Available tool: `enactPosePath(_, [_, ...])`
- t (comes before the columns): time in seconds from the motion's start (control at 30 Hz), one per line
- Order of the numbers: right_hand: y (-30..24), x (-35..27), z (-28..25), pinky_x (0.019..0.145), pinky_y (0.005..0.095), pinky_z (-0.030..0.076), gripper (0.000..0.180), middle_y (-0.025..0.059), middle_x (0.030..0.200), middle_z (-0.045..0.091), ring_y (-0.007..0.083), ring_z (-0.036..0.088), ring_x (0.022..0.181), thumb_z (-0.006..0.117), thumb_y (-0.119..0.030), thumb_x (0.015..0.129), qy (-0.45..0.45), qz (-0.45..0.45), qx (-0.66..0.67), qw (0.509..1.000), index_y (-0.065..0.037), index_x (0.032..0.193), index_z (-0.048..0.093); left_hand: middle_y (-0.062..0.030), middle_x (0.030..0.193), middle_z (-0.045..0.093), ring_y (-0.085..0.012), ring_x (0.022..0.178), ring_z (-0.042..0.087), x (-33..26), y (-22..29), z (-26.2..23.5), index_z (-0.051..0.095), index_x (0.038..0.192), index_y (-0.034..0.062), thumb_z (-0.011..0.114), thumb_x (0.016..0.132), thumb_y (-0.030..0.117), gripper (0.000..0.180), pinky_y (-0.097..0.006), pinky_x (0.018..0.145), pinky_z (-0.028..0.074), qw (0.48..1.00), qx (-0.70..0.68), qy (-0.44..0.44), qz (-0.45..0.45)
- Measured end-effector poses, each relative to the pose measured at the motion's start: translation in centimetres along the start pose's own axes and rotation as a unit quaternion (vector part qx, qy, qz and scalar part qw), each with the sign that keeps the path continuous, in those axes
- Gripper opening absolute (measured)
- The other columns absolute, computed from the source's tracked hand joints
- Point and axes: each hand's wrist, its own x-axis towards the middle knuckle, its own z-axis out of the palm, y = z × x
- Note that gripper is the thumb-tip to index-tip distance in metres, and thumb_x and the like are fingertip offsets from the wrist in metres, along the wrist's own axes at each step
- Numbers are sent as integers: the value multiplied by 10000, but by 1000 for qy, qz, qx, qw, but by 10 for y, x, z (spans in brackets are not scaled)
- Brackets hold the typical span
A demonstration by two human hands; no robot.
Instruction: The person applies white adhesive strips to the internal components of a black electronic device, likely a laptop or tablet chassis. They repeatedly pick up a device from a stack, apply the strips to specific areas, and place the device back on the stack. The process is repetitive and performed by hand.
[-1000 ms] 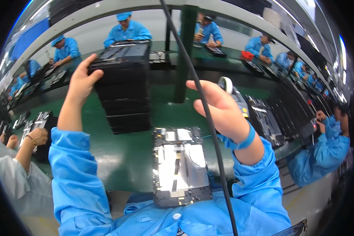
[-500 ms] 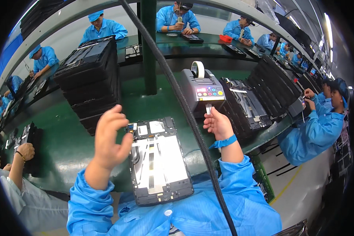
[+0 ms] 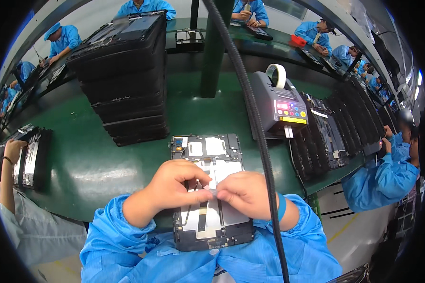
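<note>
An opened tablet [image 3: 231, 214] lies in front of me, its black frame and pale silver inside facing up, with thin cables running along it. My left hand [image 3: 177, 186] and my right hand [image 3: 245, 194] meet over its middle. Between their fingertips is a small greyish strip of tape [image 3: 213, 191], pinched from both sides and partly hidden. The right wrist wears a blue band. Beyond, to the right, stands a grey tape dispenser [image 3: 278, 101] with a pale roll on top and short strip ends sticking out of its front.
A tall stack of black trays [image 3: 125, 94] with a tablet on top stands at the back left. More black trays [image 3: 337, 137] stand right of the dispenser. A black cable [image 3: 257, 122] hangs across my view. A co-worker's hand [image 3: 15, 150] holds devices at the left; others work around the green table.
My right hand has come from the dispenser's front to the tablet with the strip. My left hand, raised and open before, has come down to meet it. The view has shifted.
</note>
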Motion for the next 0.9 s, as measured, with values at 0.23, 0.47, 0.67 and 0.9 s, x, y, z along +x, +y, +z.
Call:
enactPosePath(0.23, [-2,12,6,591,404,477,74,109,705,620,318,603,641,668,-123,767,184,17,-58,981,-67,816,666,-46,701,665,-207,622,605,-5,-8,-2,703,732,79,769,690,112,85,-314,577,463,993,22,105,57])
enactPosePath(0.47, [1,33,2,616,380,467,67,102,737,628,299,605,699,684,-97,750,131,-60,-34,989,-57,785,644,-58,725,664,-213,639,591,-7,-9,-15,715,810,64,762,687,95,135,-327,606,456,985,49,138,90])
enactPosePath(0.67, [6,65,-8,648,389,469,91,117,779,622,306,604,759,655,-116,783,110,34,-6,993,-30,800,631,-87,757,640,-261,713,598,-10,-22,-42,686,807,39,633,637,-9,184,-362,641,474,948,263,178,24])
enactPosePath(0.9, [17,93,16,708,401,486,237,118,769,633,318,604,841,670,-71,749,2,-44,-79,996,-42,958,560,-44,783,618,-246,733,591,-13,-22,-43,699,771,82,621,607,-8,203,-371,623,490,939,325,108,22])
